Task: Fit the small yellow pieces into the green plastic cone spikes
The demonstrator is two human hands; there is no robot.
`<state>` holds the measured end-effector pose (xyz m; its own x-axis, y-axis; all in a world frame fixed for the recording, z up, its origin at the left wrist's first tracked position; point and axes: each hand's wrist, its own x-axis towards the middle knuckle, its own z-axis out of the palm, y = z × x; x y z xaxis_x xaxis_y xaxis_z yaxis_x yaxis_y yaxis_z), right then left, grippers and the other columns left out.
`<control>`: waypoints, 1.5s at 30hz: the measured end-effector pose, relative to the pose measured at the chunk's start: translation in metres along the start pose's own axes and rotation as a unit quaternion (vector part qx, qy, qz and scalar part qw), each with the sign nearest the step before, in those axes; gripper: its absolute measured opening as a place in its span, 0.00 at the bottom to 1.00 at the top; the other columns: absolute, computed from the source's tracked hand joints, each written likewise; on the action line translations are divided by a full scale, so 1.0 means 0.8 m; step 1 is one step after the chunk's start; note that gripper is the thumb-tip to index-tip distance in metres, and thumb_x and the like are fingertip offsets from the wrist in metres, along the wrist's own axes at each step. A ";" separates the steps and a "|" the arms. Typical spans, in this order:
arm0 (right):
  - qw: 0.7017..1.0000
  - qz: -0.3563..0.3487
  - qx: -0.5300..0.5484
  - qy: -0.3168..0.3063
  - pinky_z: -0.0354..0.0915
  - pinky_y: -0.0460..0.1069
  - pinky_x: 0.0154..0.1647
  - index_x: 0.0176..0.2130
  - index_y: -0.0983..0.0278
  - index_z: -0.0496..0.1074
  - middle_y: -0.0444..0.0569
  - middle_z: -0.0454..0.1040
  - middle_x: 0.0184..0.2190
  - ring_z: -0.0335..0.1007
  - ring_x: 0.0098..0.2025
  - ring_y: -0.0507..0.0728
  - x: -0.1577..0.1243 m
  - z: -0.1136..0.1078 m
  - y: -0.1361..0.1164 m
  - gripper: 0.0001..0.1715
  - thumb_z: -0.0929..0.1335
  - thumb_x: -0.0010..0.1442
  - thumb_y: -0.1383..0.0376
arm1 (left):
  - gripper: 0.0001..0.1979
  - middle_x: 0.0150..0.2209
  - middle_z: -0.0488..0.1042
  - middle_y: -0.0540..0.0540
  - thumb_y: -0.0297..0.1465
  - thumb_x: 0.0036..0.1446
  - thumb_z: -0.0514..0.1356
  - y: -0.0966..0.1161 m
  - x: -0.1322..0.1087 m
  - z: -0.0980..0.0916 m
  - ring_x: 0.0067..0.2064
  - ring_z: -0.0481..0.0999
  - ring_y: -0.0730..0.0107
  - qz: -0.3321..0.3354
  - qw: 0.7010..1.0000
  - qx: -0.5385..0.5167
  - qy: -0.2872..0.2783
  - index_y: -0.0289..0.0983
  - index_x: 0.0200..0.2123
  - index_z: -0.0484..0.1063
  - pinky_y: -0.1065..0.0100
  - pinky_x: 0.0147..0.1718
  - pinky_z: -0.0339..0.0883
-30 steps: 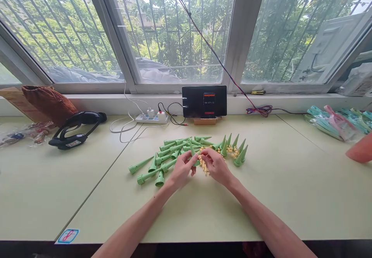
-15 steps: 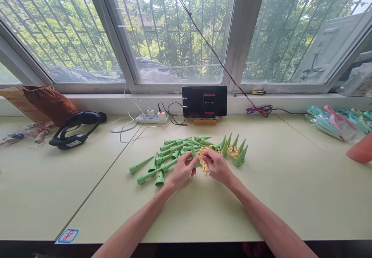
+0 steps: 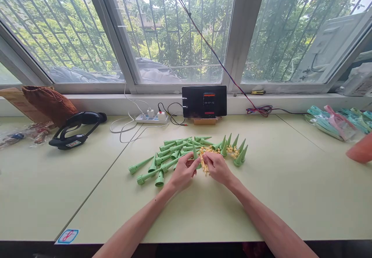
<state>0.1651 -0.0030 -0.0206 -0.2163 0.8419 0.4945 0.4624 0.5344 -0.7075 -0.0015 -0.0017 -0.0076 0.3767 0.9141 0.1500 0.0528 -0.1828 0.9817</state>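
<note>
My left hand (image 3: 185,169) is closed around a green plastic spike (image 3: 194,150), which stands point up between the fingers. Close beside it, my right hand (image 3: 216,165) is closed, thumb and fingertips pressed together near the spike; whatever they pinch is too small to make out. Between and behind the hands lies a pile of small yellow plastic pieces (image 3: 205,167). Left of my hands, several loose green spikes (image 3: 163,158) lie heaped on their sides. On the right, several green spikes (image 3: 240,157) stand upright on their wide ends.
A tablet (image 3: 204,102) showing a timer stands behind the pile. Left of it are a power strip (image 3: 152,117) with cables and a black headset (image 3: 77,130). Bagged straps (image 3: 334,122) and a reddish object (image 3: 360,148) lie at the right. A table seam (image 3: 95,184) runs at left.
Both hands stay in nearly the same place. The spike in my left hand has shifted slightly to the right, and my right fingertips have moved a little lower beside it.
</note>
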 end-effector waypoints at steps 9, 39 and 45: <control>1.000 0.016 0.007 -0.011 0.46 0.48 0.25 0.23 0.61 0.48 0.40 0.53 0.18 0.46 0.21 0.50 -0.001 0.002 0.002 0.24 0.56 0.70 0.59 | 0.16 0.22 0.62 0.54 0.43 0.58 0.61 0.004 -0.002 -0.001 0.21 0.64 0.78 0.005 1.000 0.030 0.001 0.35 0.34 0.69 0.74 0.20 0.61; 1.000 -0.008 0.011 0.014 0.55 0.47 0.29 0.28 0.62 0.62 0.44 0.63 0.25 0.57 0.27 0.52 0.000 0.000 0.001 0.16 0.59 0.68 0.64 | 0.17 0.30 0.69 0.50 0.45 0.58 0.61 -0.011 0.003 -0.004 0.22 0.64 0.79 0.005 1.000 -0.026 0.002 0.35 0.37 0.70 0.74 0.19 0.60; 1.000 0.000 -0.015 0.003 0.50 0.48 0.27 0.24 0.61 0.52 0.42 0.57 0.21 0.50 0.24 0.51 -0.001 0.001 0.002 0.22 0.57 0.70 0.61 | 0.14 0.26 0.65 0.52 0.42 0.58 0.61 -0.009 0.001 -0.003 0.22 0.63 0.79 0.005 1.000 0.003 -0.005 0.36 0.37 0.69 0.73 0.20 0.58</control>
<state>0.1655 -0.0028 -0.0221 -0.2114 0.8418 0.4967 0.4876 0.5312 -0.6928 -0.0037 0.0014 -0.0145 0.3860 0.9087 0.1593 0.0540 -0.1946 0.9794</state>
